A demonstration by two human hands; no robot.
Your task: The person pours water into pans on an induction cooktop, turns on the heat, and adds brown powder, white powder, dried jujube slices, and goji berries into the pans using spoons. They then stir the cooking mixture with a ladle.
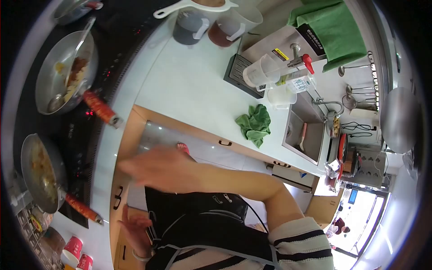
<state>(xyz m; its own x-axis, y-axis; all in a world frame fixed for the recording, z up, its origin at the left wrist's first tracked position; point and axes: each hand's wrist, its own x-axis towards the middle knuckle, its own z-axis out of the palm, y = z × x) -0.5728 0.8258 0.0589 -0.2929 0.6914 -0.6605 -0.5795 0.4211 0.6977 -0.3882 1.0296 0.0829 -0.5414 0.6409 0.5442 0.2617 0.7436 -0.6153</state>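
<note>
My right hand [159, 170] reaches across in front of me, smeared by motion, so its fingers cannot be made out. Nothing recognisable shows in it. My left hand [135, 228] hangs low near the cabinet front, fingers apart and holding nothing visible. Nearest to both is the dark cooktop [74, 130]. On it sits a frying pan [44, 85] with a red-wrapped handle, holding food and a metal ladle [77, 56]. A second frying pan [27, 155], also red-handled, contains yellowish food.
A green cloth [255, 123] lies on the white counter [189, 85]. Beyond are measuring jugs [191, 28], a drip tray [236, 72] with a plastic pitcher [258, 72], and a sink [310, 135]. Red cups [73, 246] stand at lower left. People [339, 226] appear by the far doorway.
</note>
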